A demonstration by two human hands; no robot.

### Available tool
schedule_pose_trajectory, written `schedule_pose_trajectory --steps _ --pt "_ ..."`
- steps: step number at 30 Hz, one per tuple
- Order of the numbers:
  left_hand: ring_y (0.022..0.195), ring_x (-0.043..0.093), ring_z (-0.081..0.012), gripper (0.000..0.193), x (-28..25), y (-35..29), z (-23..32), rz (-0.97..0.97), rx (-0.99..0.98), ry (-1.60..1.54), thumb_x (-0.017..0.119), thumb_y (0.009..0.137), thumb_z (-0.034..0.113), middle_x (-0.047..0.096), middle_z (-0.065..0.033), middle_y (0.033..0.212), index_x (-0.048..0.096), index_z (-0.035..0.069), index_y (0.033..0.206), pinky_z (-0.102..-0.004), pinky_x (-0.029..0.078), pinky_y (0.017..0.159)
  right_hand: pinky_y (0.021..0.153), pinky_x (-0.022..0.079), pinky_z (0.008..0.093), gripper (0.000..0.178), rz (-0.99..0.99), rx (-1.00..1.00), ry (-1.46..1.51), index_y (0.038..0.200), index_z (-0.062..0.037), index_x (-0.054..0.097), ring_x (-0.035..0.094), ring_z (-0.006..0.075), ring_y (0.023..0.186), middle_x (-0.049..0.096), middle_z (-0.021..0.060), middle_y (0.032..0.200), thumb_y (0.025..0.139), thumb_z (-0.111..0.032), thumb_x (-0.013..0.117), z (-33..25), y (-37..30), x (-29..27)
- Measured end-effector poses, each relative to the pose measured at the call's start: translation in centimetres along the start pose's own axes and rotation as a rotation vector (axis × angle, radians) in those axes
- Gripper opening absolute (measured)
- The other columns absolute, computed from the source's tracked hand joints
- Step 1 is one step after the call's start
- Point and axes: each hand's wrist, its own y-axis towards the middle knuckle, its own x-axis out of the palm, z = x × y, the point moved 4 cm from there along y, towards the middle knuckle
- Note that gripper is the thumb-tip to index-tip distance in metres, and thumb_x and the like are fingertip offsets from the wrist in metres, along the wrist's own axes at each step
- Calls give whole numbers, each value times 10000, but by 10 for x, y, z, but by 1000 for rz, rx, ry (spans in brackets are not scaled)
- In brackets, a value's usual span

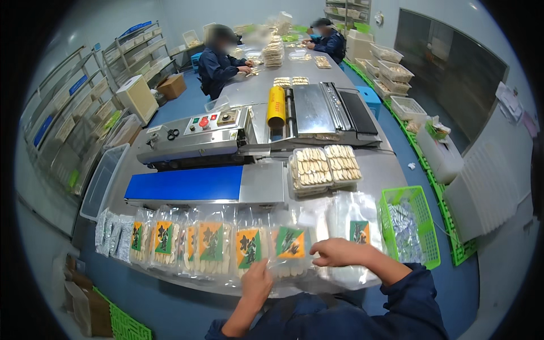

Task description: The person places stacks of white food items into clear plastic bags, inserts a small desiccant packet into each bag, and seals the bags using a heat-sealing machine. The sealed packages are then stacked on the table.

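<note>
In front of me at the table's near edge lies a clear bag with an orange and green label and pale slices in its lower part. My left hand is closed at its left lower side, the fingers pinching the plastic. At its right edge my right hand has curled fingers that grip the film beside the label. Left of it several filled bags with the same labels lean in a row. Under and beyond my right wrist is a pile of flat labelled bags.
A blue conveyor belt with a sealing machine stands behind the bags. Trays of pale slices are stacked near a wrapping machine with a yellow roll. A green basket holds silvery packets. Two co-workers work at the far end.
</note>
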Motion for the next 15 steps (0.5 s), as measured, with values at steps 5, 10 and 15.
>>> schedule_pose_trajectory --steps 5,10,15 --pt "583 544 -266 128 -60 -2 1 263 -162 -11 506 774 28 559 -147 638 609 -33 818 -331 443 557 628 468 280 286 889 191 343 979 11 589 581 155 686 622 78 796 792 -204 569 205 22 -106" --pt "578 553 -160 147 -87 -26 -23 577 -235 116 491 803 23 596 -114 668 600 -71 832 -273 446 525 678 466 343 312 1119 536 19 830 31 611 605 254 752 622 174 770 742 -268 594 371 57 -135" --pt "633 544 -103 169 -86 -53 -42 627 -641 -46 467 828 30 594 -75 761 596 -65 880 -229 455 558 534 432 297 217 839 569 828 701 8 620 582 180 612 591 99 595 721 -208 627 414 87 -129"
